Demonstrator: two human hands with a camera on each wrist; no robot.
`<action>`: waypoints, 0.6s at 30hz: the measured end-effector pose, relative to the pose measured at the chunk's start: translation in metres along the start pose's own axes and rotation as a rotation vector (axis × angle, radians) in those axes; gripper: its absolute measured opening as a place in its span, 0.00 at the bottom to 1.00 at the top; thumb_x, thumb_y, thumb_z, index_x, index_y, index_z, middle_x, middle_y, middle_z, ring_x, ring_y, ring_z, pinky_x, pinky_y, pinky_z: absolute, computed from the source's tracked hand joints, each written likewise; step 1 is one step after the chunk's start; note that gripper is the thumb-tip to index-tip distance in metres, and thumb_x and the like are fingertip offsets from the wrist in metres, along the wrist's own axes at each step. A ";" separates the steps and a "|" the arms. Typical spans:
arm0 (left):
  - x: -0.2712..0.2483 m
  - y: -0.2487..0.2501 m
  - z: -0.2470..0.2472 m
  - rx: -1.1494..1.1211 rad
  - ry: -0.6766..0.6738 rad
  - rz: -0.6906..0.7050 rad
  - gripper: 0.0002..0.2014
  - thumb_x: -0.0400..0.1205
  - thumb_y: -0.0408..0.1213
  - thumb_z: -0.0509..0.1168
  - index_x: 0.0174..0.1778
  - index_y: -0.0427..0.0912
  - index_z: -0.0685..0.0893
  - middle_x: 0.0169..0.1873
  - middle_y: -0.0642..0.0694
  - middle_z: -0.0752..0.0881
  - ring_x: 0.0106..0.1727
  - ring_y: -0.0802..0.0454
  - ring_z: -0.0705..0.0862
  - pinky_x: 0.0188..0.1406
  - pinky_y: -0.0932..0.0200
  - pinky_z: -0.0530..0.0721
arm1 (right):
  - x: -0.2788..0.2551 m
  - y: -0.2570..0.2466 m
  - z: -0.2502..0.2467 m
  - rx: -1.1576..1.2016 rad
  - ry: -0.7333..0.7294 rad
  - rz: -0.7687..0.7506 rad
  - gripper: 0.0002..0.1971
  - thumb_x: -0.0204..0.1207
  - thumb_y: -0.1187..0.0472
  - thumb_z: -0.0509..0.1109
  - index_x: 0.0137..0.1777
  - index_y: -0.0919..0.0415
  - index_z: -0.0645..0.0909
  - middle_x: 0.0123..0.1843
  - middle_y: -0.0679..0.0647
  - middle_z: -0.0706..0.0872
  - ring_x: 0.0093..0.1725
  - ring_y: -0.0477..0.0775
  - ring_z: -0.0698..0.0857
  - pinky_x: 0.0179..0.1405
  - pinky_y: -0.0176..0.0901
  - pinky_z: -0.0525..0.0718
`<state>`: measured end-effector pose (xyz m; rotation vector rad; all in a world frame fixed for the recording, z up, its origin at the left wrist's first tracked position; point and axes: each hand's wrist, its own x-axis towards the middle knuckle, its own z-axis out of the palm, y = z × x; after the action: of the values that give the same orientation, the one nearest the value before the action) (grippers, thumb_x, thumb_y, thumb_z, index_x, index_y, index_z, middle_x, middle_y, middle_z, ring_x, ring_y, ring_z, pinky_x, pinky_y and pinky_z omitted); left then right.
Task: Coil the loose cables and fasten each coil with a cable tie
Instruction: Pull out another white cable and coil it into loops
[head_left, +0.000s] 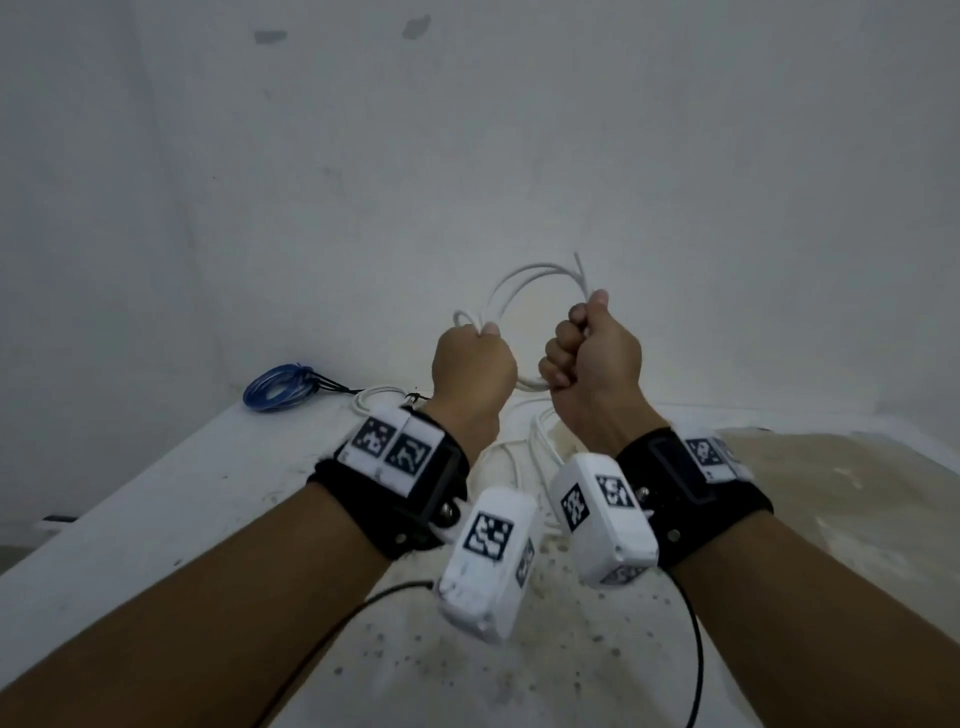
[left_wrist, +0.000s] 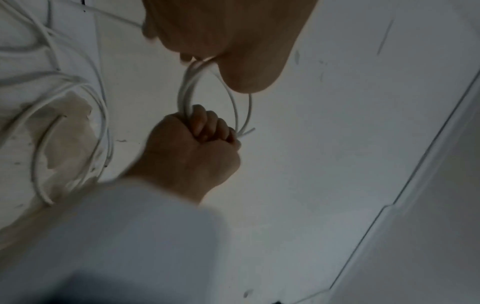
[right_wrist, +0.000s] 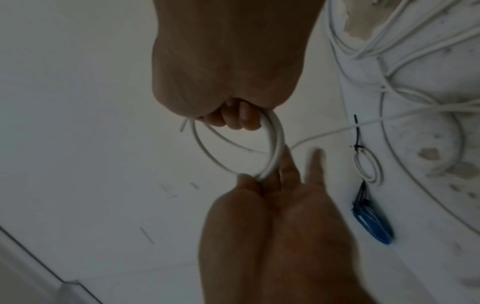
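Observation:
A white cable coil (head_left: 524, 280) of a few loops hangs in the air between both hands, above the table's far edge. My left hand (head_left: 485, 330) pinches its left side between thumb and fingers; in the right wrist view the left hand (right_wrist: 259, 179) shows some fingers stretched past the loop. My right hand (head_left: 576, 322) is a fist round the coil's right side, with a short cable end sticking up past the thumb. In the left wrist view the right hand (left_wrist: 207, 127) grips the coil (left_wrist: 187, 90). One strand trails from the coil (right_wrist: 275, 144) down to the table.
A blue coil (head_left: 278, 387) bound with black ties lies at the far left of the white table (head_left: 156, 493). Beside it lies a small white coil (right_wrist: 367, 166) with a black tie. Loose white cables (head_left: 519, 452) sprawl under the hands. A white wall stands close behind.

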<state>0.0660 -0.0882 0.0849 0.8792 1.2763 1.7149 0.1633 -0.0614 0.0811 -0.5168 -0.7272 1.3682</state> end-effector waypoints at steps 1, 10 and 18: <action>0.005 0.004 -0.001 0.003 -0.028 0.000 0.11 0.87 0.35 0.57 0.47 0.31 0.81 0.40 0.39 0.84 0.44 0.42 0.86 0.52 0.47 0.86 | -0.003 0.004 0.000 0.018 -0.017 0.018 0.21 0.90 0.47 0.54 0.35 0.54 0.68 0.24 0.48 0.58 0.21 0.46 0.53 0.15 0.38 0.55; 0.017 0.005 -0.014 -0.190 0.071 0.079 0.15 0.89 0.37 0.58 0.44 0.32 0.84 0.35 0.44 0.86 0.28 0.56 0.83 0.30 0.65 0.85 | -0.011 0.010 0.001 0.039 -0.064 0.077 0.22 0.90 0.47 0.55 0.34 0.56 0.69 0.25 0.48 0.58 0.21 0.47 0.55 0.16 0.38 0.59; 0.012 0.015 -0.020 0.121 -0.065 0.387 0.16 0.89 0.40 0.58 0.44 0.37 0.87 0.34 0.47 0.89 0.25 0.60 0.81 0.32 0.63 0.86 | -0.010 0.007 0.003 0.008 -0.027 0.051 0.21 0.90 0.48 0.55 0.34 0.55 0.69 0.25 0.48 0.59 0.22 0.47 0.55 0.17 0.38 0.60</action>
<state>0.0405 -0.0875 0.0954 1.3112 1.2347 1.8977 0.1556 -0.0706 0.0765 -0.5151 -0.7346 1.4274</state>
